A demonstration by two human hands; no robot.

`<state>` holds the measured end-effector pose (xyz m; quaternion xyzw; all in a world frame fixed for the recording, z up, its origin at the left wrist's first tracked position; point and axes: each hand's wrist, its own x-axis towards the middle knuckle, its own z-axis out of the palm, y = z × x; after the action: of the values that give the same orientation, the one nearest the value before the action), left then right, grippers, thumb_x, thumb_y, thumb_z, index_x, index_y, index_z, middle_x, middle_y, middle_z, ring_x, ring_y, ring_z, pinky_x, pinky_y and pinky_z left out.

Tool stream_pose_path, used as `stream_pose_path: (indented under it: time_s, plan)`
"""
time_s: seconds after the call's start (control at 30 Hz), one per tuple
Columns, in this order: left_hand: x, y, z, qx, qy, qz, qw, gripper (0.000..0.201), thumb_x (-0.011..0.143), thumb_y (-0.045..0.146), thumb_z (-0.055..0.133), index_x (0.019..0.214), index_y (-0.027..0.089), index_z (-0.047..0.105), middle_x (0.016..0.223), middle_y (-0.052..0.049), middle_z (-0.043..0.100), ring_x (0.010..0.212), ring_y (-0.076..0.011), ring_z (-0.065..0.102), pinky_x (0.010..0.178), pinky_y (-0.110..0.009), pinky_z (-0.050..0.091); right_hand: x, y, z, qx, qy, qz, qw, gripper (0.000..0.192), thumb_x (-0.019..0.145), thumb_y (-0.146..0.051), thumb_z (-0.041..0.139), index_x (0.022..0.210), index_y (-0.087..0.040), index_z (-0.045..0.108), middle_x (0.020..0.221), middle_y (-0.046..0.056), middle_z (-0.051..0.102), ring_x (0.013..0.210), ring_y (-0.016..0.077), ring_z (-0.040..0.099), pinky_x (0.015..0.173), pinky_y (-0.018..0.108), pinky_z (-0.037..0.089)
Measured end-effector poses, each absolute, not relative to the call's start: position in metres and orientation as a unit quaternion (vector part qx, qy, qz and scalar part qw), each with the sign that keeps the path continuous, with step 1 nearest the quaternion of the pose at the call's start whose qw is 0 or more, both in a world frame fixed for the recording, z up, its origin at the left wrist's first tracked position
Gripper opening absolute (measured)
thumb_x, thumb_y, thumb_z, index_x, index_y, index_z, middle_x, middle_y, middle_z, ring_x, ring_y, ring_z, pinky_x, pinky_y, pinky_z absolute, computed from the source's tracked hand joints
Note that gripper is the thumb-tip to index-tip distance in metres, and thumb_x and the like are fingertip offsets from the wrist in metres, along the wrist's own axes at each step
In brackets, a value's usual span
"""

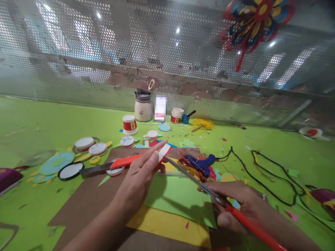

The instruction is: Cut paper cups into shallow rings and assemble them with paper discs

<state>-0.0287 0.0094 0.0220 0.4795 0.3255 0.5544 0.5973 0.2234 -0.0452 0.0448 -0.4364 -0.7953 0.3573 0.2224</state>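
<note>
Between the thumb and fingers of my left hand is a small piece of folded paper, white with a red edge. My right hand grips a pair of scissors with red handles. Their blade tips reach the lower edge of the paper. Below both hands lie a light green sheet and a yellow sheet on brown card. Behind my left hand an orange-handled knife shows in part, its dark blade pointing left.
A blue glue gun with a black cord lies right of centre among paper scraps. Round lids and paper discs are at the left. Tubs and a lidded jug stand before a perforated metal screen.
</note>
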Motion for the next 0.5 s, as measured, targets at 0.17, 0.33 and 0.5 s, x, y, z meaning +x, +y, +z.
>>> stream_pose_path:
  time_s: [0.17, 0.33, 0.5]
  plan:
    - [-0.028, 0.006, 0.030, 0.466, 0.292, 0.558, 0.621, 0.037, 0.083, 0.030, 0.066, 0.120, 0.028, 0.070, 0.112, -0.006, 0.067, 0.088, -0.0186, 0.055, 0.077, -0.028, 0.045, 0.227, -0.047, 0.046, -0.447, -0.806, 0.315, 0.229, 0.035, 0.085, -0.051, 0.063, 0.107, -0.024, 0.067, 0.077, 0.000, 0.061, 0.070, 0.0160, 0.054, 0.069, 0.024, 0.045]
    - [-0.028, 0.005, 0.032, 0.449, 0.325, 0.559, 0.617, 0.042, 0.079, 0.031, 0.072, 0.121, 0.028, 0.069, 0.118, -0.005, 0.069, 0.091, -0.0203, 0.061, 0.082, -0.030, 0.046, 0.225, -0.048, 0.050, -0.449, -0.806, 0.302, 0.239, 0.029, 0.084, -0.043, 0.067, 0.106, -0.023, 0.069, 0.092, 0.002, 0.071, 0.079, 0.0170, 0.063, 0.071, 0.022, 0.049]
    - [-0.025, 0.003, 0.037, 0.421, 0.351, 0.574, 0.609, 0.043, 0.072, 0.029, 0.079, 0.114, 0.026, 0.072, 0.123, -0.005, 0.070, 0.116, -0.0258, 0.058, 0.096, -0.029, 0.044, 0.229, -0.049, 0.051, -0.478, -0.797, 0.291, 0.227, 0.045, 0.081, -0.053, 0.067, 0.115, -0.022, 0.068, 0.104, 0.006, 0.072, 0.092, 0.0225, 0.066, 0.080, 0.028, 0.051]
